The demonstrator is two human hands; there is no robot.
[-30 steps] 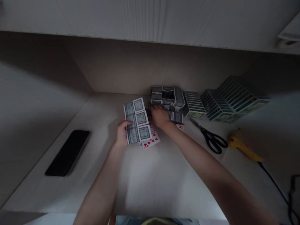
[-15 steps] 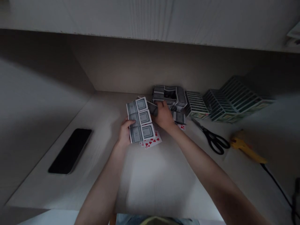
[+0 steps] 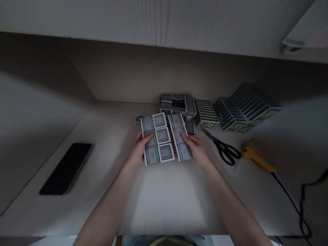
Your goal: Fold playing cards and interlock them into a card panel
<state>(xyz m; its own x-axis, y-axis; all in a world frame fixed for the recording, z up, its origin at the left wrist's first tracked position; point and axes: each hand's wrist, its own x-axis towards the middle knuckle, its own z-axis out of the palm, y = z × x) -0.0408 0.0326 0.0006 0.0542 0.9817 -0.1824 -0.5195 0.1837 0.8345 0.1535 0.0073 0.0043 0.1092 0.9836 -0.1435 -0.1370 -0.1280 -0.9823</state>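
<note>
My left hand point(image 3: 139, 147) grips a panel of joined playing cards point(image 3: 162, 135), patterned backs up, its thumb lying on top. In my right hand point(image 3: 196, 146) is a narrower strip of playing cards point(image 3: 179, 136), also backs up, pinched at its right edge. The two pieces are held side by side above the table with a thin gap between them. Behind them stands a structure built of folded cards point(image 3: 191, 106) with a square opening on top. A few more cards point(image 3: 139, 119) lie flat beyond the left panel, partly hidden.
Right of the structure stand stepped, ribbed card pieces point(image 3: 207, 112) and a larger stair-like one point(image 3: 246, 109). Black-handled scissors point(image 3: 225, 150) and a yellow glue gun point(image 3: 258, 159) with a black cord lie on the right. A phone point(image 3: 66, 169) lies left. A shelf point(image 3: 153, 24) overhangs the back.
My right hand has come back from the card structure and now holds a strip of cards beside the left panel. The view has shifted slightly right.
</note>
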